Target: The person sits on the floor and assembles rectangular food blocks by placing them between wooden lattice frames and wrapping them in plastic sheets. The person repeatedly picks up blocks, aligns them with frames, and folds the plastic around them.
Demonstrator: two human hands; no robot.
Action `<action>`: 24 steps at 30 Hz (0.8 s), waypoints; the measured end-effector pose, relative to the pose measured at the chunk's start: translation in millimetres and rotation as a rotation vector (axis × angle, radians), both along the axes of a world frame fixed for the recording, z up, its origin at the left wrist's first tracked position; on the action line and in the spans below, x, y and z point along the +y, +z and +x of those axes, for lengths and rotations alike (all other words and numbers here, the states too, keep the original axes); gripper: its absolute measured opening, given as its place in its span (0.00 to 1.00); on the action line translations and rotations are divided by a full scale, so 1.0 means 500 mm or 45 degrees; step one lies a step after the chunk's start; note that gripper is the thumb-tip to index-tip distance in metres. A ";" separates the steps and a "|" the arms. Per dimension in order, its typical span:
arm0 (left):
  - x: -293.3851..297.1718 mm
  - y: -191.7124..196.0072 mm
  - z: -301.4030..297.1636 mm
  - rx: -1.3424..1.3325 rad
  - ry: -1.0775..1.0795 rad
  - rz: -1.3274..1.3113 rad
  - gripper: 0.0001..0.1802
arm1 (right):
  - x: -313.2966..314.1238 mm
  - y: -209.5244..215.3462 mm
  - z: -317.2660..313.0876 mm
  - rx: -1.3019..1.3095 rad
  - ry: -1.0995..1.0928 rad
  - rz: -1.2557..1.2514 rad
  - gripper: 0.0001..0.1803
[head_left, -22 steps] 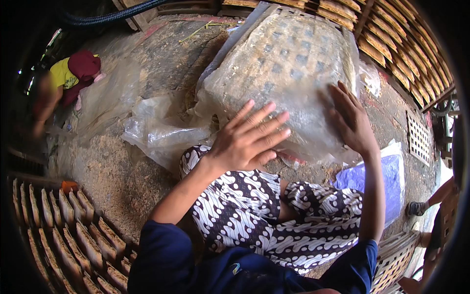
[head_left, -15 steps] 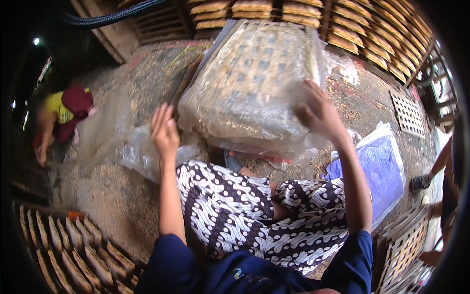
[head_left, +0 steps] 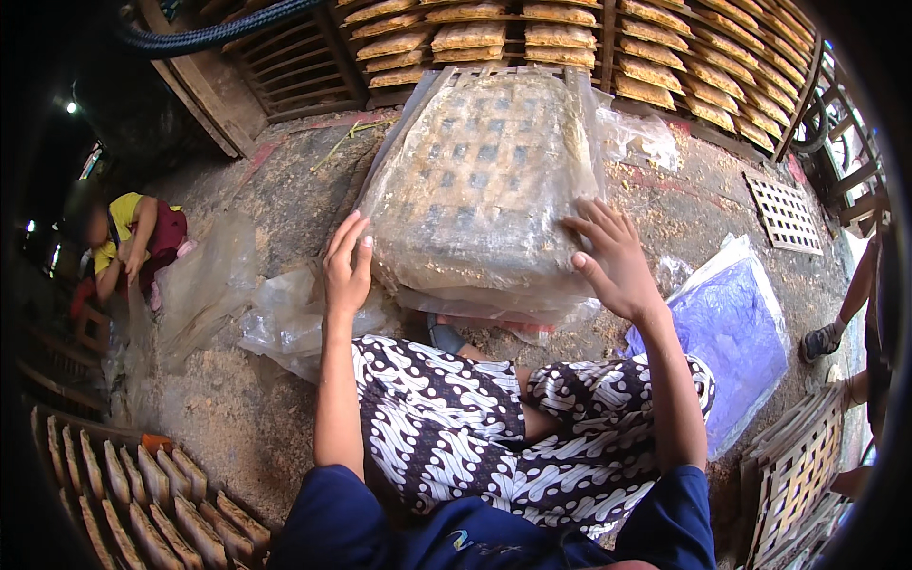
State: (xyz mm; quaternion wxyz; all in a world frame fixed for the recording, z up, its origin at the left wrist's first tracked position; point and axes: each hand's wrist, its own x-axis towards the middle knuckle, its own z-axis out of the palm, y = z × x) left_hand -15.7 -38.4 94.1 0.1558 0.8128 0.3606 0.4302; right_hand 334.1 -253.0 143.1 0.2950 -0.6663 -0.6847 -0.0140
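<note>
In front of my crossed legs lies a wide clear plastic sheet (head_left: 475, 242) over a lattice tray (head_left: 480, 142), whose square holes show through. Pale crumbs cling to the plastic, which hangs in folds over the near side. My left hand (head_left: 348, 264) is at the sheet's left near edge, fingers stretched and pointing away from me. At the right near corner my right hand (head_left: 613, 261) has its fingers spread, the fingertips at the plastic. Neither hand grips anything. What lies below the plastic's near folds is hidden.
Racks of filled trays (head_left: 465, 38) stand along the back. A blue plastic sheet (head_left: 727, 332) lies at right, a bare lattice tray (head_left: 784, 214) beyond it. Crumpled clear plastic (head_left: 285, 318) lies at left. A person (head_left: 142, 237) crouches far left; another person's leg (head_left: 850, 304) shows far right.
My right hand has lowered to the plastic's right near corner and no longer blurs. My left hand has shifted slightly right, to the sheet's edge. The crouching person's arms have risen.
</note>
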 end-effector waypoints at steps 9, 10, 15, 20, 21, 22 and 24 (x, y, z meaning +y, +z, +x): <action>0.040 0.035 0.039 0.463 0.057 0.114 0.22 | 0.032 -0.011 0.008 0.057 -0.148 0.043 0.29; 0.044 0.038 0.045 0.490 0.055 0.094 0.22 | 0.040 -0.016 0.014 0.064 -0.155 0.063 0.30; 0.079 0.038 0.055 0.581 0.013 0.081 0.25 | 0.054 -0.033 0.009 0.049 -0.195 0.079 0.32; 0.089 0.041 0.067 0.478 -0.010 -0.076 0.24 | 0.042 -0.053 0.018 0.189 -0.150 0.226 0.33; 0.087 0.041 0.066 0.437 -0.007 -0.107 0.24 | 0.039 -0.052 0.023 0.222 -0.139 0.247 0.33; 0.090 0.038 0.061 0.387 -0.009 -0.135 0.24 | 0.036 -0.053 0.029 0.259 -0.152 0.256 0.33; 0.093 0.031 0.055 0.272 -0.008 -0.196 0.24 | 0.028 -0.060 0.048 0.325 -0.176 0.261 0.33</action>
